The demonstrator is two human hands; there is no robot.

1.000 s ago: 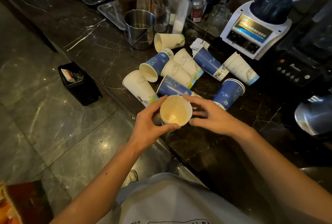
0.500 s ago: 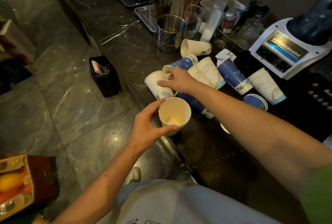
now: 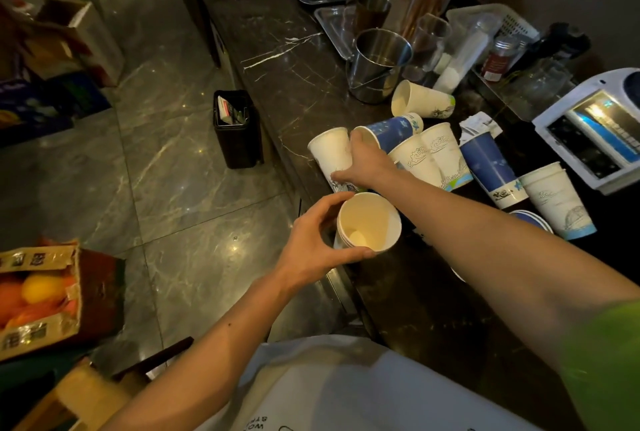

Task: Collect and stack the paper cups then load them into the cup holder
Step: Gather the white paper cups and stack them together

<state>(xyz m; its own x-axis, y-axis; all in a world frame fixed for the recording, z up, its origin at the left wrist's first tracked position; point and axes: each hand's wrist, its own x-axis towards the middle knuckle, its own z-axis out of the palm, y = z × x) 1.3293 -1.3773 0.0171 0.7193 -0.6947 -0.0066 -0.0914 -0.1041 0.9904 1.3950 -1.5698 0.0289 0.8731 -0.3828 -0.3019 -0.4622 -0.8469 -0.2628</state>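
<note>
Since half a second ago the right hand [image 3: 365, 167] has closed down on the white cup [image 3: 330, 153] lying at the near-left edge of the pile, where before it was only touching the rim; the left hand [image 3: 311, 250] hasn't shifted. Left hand is wrapped around the stack of cups [image 3: 369, 223], thumb and fingers curled round the rim area, mouth up, held just off the counter edge; several nested rims show, so it's more than one cup. Right hand fingers curl over the white cup's side, looks like a grip but underside contact hidden. Step in hand: collecting, picking the next cup to nest. Next move likely needs lifting that cup, turning it mouth-up and dropping it straight into the stack. Rest of the cups lie tipped on the dark marble counter [image 3: 277, 60]: a blue cup [image 3: 394, 131] just behind the hand, more white and blue ones further right. Cups are thin tapered paper, rolled rims, crush easily. Steel pail [image 3: 377, 63] stands behind the pile. Cup holder not identifiable in view
</note>
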